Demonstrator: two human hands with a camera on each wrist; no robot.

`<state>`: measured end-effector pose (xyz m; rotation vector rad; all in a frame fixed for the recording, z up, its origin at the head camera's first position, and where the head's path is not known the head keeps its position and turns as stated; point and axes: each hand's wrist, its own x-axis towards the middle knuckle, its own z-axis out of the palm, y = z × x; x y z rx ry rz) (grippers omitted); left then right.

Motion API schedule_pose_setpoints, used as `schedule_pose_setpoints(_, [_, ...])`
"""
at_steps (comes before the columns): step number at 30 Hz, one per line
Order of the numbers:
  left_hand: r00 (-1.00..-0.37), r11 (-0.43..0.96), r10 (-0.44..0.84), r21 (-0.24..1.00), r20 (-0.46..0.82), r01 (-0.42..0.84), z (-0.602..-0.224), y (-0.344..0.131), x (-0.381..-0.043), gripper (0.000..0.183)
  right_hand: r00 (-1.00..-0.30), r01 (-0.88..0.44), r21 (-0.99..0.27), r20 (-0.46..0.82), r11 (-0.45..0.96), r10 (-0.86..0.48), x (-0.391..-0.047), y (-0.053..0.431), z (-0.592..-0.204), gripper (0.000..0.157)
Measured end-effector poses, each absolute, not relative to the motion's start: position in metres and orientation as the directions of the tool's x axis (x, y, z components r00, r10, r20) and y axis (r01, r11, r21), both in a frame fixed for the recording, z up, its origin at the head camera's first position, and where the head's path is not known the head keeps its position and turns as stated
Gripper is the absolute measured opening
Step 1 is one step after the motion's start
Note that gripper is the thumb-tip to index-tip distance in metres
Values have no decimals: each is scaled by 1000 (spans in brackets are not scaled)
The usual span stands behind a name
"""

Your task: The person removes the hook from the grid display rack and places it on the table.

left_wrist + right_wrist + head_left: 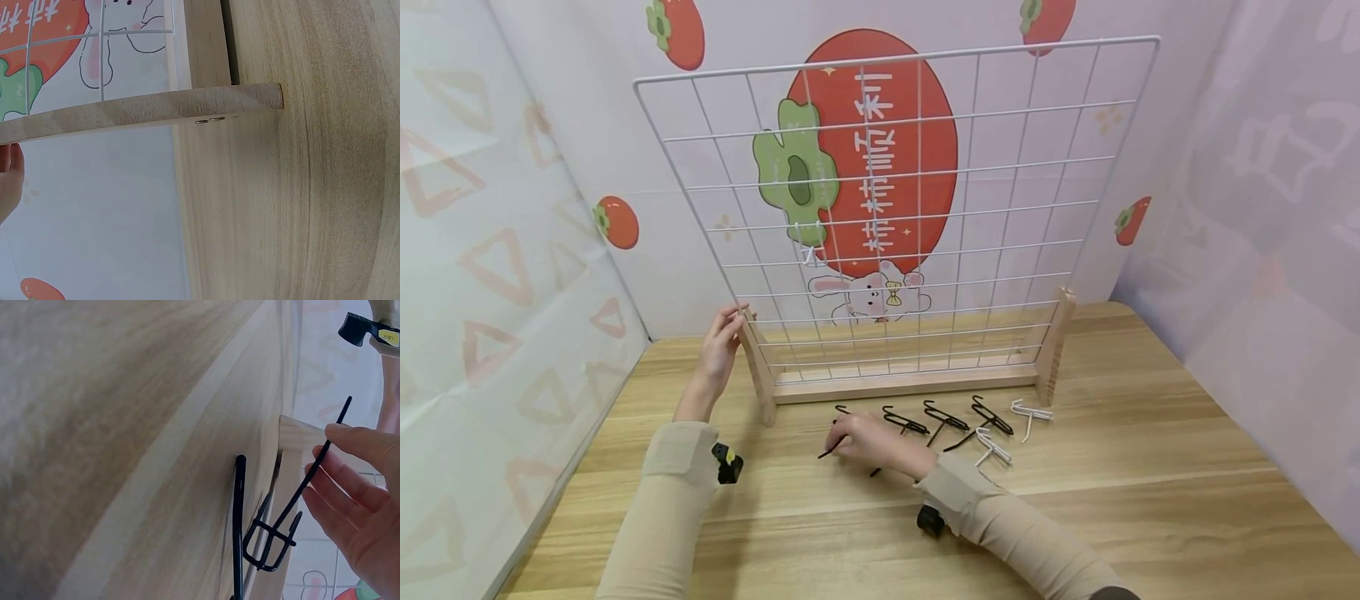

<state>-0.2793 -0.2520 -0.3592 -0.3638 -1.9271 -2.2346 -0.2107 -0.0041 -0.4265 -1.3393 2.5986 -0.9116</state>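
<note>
My right hand [868,442] pinches the thin arm of a black wire hook [306,481] between thumb and fingers, just above the wood table. Its looped end points toward the rack's base in the right wrist view. Several more black hooks [946,417] lie in a row beside that hand. My left hand [722,337] grips the upper end of the left wooden upright [144,109], with only part of the hand showing in the left wrist view. That upright supports a white wire grid [917,179], which leans back in its stand.
One white hook [810,246] hangs on the grid, left of its middle. Two white hooks, one nearer me [994,448], lie on the table right of the black ones. The right wooden upright [1054,350] stands behind them. A printed cloth [1037,283] backs the table [820,533].
</note>
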Motion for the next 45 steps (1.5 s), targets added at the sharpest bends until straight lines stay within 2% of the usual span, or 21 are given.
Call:
schedule_pose_setpoints(7, [-956, -156, 34, 946, 291, 283, -359, -252, -279, 19, -619, -711, -543, 183, 447, -763, -211, -2, -427, 10])
schedule_pose_setpoints(14, [-956, -160, 23, 945, 293, 286, -360, -252, -280, 21, -582, -767, -500, 275, 403, -765, -215, 0, -426, 10])
schedule_pose_setpoints(22, [-955, -156, 32, 945, 295, 287, -360, -252, -280, 20, -601, -739, -538, 254, 406, -758, -216, 4, -416, 11])
schedule_pose_setpoints(31, [-955, -155, 35, 946, 295, 286, -360, -253, -279, 19, -592, -735, -568, 273, 369, -758, -219, 7, -406, 12])
schedule_pose_setpoints(40, [-955, -151, 40, 947, 293, 284, -360, -252, -278, 19, -573, -773, -520, 325, 364, -752, -221, 10, -395, 12])
schedule_pose_setpoints(45, [-954, -155, 34, 945, 297, 289, -360, -252, -279, 19, -585, -778, -482, 324, 403, -743, -223, 12, -387, 13])
